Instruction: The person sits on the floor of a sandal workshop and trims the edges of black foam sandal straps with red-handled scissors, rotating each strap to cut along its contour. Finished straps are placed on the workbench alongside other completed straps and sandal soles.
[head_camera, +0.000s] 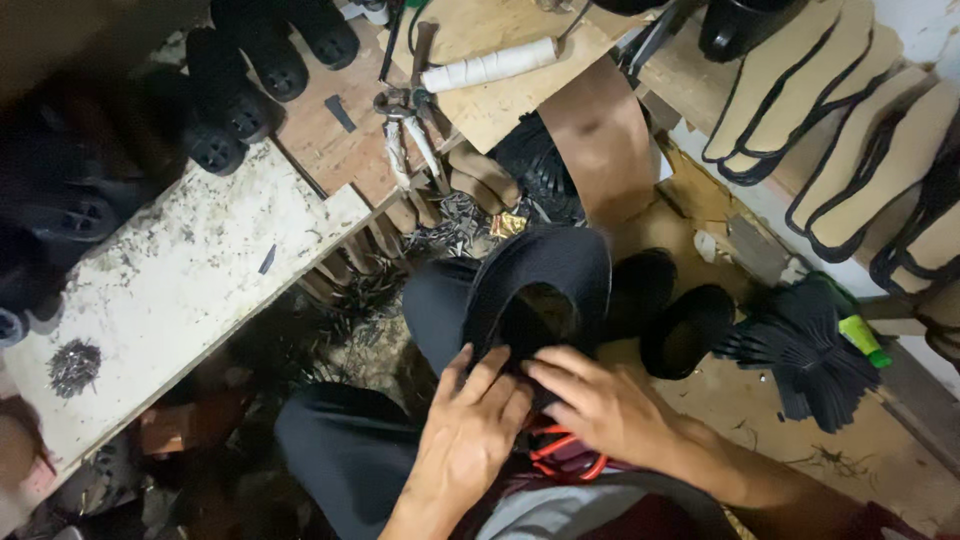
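Black shoe upper (545, 290) near end hidden under both hands.

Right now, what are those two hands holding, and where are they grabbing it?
Both hands hold a black shoe upper resting on the knee. The left hand and right hand grip its near edge, fingers pressed onto the rim.

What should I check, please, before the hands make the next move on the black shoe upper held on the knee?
1. Left hand on the black shoe upper: ok, fingers rest on its near edge.
2. Right hand on it: ok, fingers at the same edge.
3. Upper supported on the knee: ok.
4. Pincers close by: ok, lying on the bench.
5. Pile of small nails available: ok, on the white board.
6. Inside of the upper: cannot tell, too dark.
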